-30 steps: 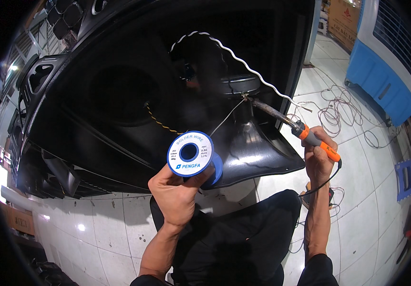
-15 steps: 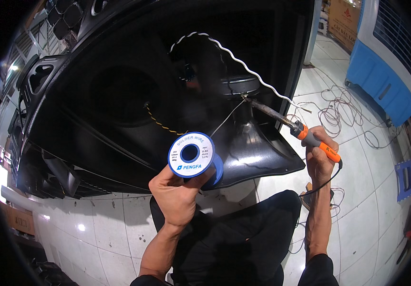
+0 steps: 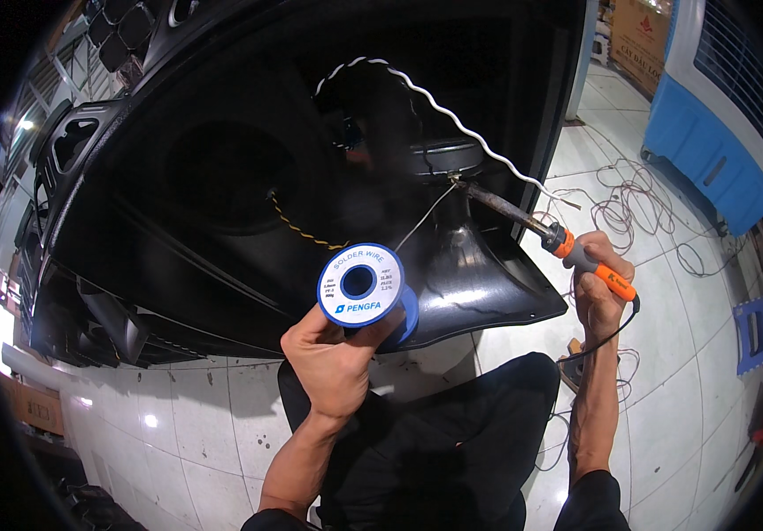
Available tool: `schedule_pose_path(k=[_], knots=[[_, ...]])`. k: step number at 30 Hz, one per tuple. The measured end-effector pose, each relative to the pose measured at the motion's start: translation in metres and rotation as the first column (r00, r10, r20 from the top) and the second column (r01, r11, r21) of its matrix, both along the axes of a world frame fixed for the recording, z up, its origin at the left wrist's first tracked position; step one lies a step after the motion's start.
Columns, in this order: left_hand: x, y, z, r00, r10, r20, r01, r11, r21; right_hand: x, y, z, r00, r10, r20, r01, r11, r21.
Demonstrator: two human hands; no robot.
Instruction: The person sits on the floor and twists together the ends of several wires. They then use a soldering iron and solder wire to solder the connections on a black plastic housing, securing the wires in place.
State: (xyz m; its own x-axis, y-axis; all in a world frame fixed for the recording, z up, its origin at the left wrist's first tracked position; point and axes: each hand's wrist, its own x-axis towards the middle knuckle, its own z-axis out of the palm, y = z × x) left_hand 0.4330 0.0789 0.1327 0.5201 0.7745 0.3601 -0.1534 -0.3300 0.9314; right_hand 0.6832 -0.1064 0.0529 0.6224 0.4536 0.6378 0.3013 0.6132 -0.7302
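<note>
My left hand grips a blue-rimmed spool of solder wire with a white label. From the spool a thin strand of solder runs up to a small metal terminal below a round black part. In my right hand is an orange and grey soldering iron, its tip touching or very close to that terminal. These parts sit inside a large glossy black moulded shell. A white twisted wire arches over the iron, and a yellow-black twisted wire emerges left of the spool.
Tangled thin cables lie on the white tiled floor to the right. Beyond them stand a blue and white air cooler and a cardboard box. A blue plastic stool is at the right edge. The iron's black cord trails past my right wrist.
My left hand and the solder spool have shifted slightly right. My right hand has moved a little right and down, while the iron's tip stays at the terminal.
</note>
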Motion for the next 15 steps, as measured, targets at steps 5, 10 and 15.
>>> schedule_pose_path(k=[5,10,15], knots=[[0.0016,0.0011,-0.0025,1.000,0.012,-0.003,-0.012,1.000,-0.006,0.0043,-0.0005,-0.0014,0.999,-0.015,0.044,0.015,1.000,-0.005],[0.0032,-0.0004,-0.0020,1.000,0.018,0.014,-0.017,1.000,-0.012,0.0073,0.0010,-0.0004,0.997,0.034,0.062,-0.035,0.999,0.013],[0.0029,-0.0008,-0.0005,1.000,0.021,-0.010,-0.021,1.000,-0.005,0.0084,0.0007,0.0014,0.993,0.060,0.100,-0.061,0.998,0.008]])
